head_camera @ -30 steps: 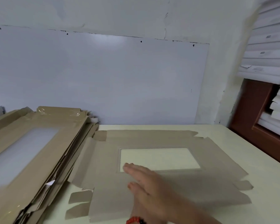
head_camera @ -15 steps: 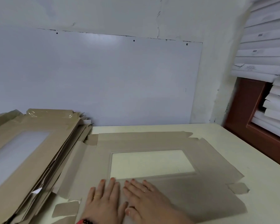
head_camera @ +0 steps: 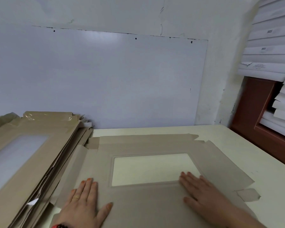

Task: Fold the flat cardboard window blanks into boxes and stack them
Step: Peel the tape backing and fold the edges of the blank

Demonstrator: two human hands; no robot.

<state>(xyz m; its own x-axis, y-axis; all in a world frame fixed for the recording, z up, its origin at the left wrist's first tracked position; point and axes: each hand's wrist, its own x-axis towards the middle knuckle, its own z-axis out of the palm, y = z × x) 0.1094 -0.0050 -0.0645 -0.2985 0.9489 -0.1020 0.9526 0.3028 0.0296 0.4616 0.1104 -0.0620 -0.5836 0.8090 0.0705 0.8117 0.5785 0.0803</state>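
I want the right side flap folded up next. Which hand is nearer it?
Probably the right hand: it lies flat on the cardboard blank by the window's right corner, nearest that flap. The left hand presses the opposite side.

The stack of blanks (head_camera: 23,162) runs off the left edge — white boxes (head_camera: 273,46) blur at right.

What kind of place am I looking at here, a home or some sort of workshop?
Most likely a small packing workroom. A stack of flat cardboard blanks sits at the table's left, white boxes are piled high on the right, and both hands press one blank flat on the table.
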